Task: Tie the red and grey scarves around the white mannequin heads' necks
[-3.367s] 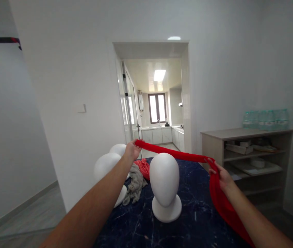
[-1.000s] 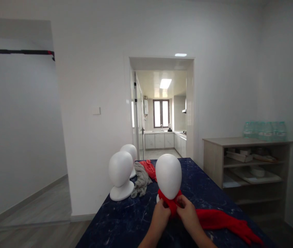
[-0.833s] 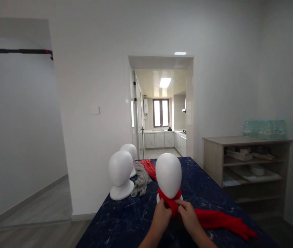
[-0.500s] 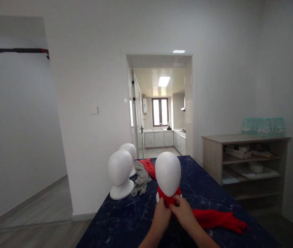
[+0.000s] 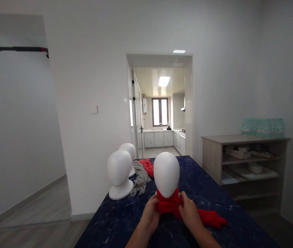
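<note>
Red scarf [image 5: 167,206] is circling the neck of front head form [image 5: 166,174], mid-surface on dark blue table [image 5: 122,222], its front fold sitting betw. the two hands. L hand [image 5: 150,211] is pinching the fold's L side; R hand [image 5: 188,210] is gripping its R side, thumb & fingers closing on cloth. Some L fingertips are hiding behind scarf, so exact hold there unclear. Key relation, prob.: loose tail is running out past R wrist, long axis slanting twd surface's R edge & slightly twd its near side, tip lying short of R edge. R hand is nearer tail; L hand is sitting well apart from it. Twd surface's L & far edges, gray cloth [image 5: 140,177] & coral cloth [image 5: 148,166] are lying near second head form [image 5: 119,168].
</note>
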The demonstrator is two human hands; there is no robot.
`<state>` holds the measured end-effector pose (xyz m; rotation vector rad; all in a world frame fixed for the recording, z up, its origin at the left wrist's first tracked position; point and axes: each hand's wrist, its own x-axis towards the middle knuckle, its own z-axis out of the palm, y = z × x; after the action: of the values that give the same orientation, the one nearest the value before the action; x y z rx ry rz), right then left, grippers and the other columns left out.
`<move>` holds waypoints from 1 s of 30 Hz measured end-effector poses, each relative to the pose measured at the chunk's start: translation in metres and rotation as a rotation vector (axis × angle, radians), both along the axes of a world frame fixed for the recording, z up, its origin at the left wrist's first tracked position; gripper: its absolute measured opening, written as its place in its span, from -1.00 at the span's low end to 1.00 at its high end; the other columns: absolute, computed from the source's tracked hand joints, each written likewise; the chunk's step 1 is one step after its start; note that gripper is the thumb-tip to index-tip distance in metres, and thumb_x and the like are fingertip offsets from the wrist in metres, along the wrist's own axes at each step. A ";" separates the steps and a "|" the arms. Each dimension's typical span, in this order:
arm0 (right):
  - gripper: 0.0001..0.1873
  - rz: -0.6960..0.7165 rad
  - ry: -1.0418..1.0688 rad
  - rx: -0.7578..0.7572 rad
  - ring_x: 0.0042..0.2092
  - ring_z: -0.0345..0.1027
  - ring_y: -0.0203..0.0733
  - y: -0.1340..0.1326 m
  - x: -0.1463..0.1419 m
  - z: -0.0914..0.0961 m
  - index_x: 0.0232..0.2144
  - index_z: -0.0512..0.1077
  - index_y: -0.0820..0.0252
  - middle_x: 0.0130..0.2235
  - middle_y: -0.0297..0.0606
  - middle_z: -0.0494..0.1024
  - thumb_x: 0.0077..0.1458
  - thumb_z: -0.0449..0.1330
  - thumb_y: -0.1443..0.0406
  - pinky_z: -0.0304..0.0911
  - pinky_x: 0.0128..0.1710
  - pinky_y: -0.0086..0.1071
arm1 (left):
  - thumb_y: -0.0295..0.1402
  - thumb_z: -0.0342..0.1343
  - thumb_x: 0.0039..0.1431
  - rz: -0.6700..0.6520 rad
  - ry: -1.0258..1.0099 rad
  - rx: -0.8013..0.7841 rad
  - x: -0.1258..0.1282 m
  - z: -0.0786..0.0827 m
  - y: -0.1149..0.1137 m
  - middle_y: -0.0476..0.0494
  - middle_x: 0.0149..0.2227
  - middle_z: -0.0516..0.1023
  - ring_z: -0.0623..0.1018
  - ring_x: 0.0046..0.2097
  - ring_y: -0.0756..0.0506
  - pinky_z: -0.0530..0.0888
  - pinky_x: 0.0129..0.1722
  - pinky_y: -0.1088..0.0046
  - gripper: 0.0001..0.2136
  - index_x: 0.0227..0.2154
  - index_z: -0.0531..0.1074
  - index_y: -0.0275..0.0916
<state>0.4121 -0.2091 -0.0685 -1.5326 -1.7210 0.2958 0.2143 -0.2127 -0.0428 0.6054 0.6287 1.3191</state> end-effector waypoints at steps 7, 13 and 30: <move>-0.73 -0.112 -0.222 -0.036 -0.12 0.56 -0.09 -0.003 0.003 0.012 -0.13 0.38 0.10 -0.19 -0.24 0.65 0.18 0.13 0.51 0.15 -0.16 -0.35 | -0.48 0.29 0.01 -0.426 0.213 -0.088 -0.038 0.043 0.003 -0.31 -0.12 0.72 0.73 -0.12 -0.27 0.63 -0.14 0.27 -0.59 -0.02 0.49 -0.30; -0.80 -0.157 -0.266 -0.009 -0.13 0.53 -0.05 -0.006 0.002 0.011 -0.14 0.41 0.11 -0.20 -0.21 0.64 0.23 0.15 0.46 0.15 -0.16 -0.32 | -0.49 0.45 -0.28 -0.332 1.082 0.114 -0.070 0.054 0.009 -0.12 -0.33 0.69 0.65 -0.37 -0.21 0.49 -0.38 0.34 -0.52 -0.17 0.56 -0.20; -0.88 -0.154 -0.236 0.018 -0.14 0.49 -0.07 -0.011 0.000 0.013 -0.20 0.44 0.09 -0.22 -0.23 0.61 0.25 0.18 0.41 0.15 -0.16 -0.33 | -0.60 0.15 0.26 -0.393 -0.160 -0.024 -0.089 0.041 -0.017 -0.09 -0.23 0.52 0.38 -0.52 0.18 0.10 -0.71 0.82 -0.32 0.42 0.15 -0.28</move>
<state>0.4125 -0.2202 -0.0558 -1.7310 -1.7652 0.0203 0.1257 -0.2300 -0.0019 0.5641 0.3704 0.9779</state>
